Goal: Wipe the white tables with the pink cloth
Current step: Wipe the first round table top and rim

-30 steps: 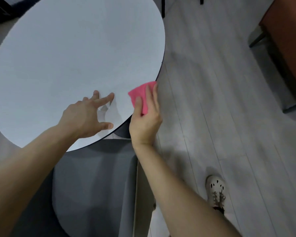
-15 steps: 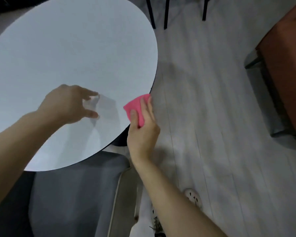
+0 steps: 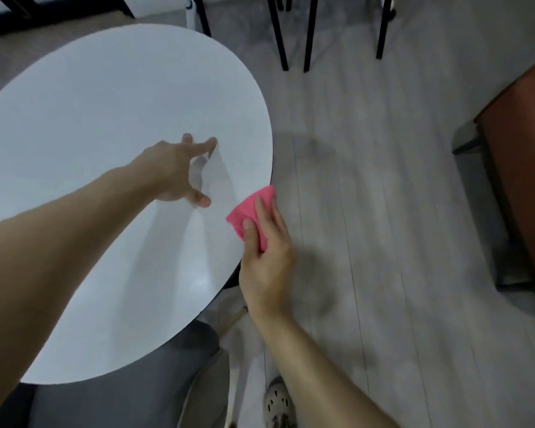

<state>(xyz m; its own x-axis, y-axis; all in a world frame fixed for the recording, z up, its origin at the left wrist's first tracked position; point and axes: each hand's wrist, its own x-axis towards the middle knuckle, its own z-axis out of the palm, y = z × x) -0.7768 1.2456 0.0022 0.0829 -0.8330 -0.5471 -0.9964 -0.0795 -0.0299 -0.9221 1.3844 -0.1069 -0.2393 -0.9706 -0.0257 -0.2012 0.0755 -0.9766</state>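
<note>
The pink cloth was pressed, seemingly flat, against the white table's right edge by the right hand's straight fingers, the left hand being spread open on top; even pressure was needed along the rim.

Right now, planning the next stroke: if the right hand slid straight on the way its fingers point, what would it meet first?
Nothing close: the right hand, pressing the pink cloth, points along the white table's right rim, bare ahead. Farther on stand black legs on the floor, probably below its path.
</note>
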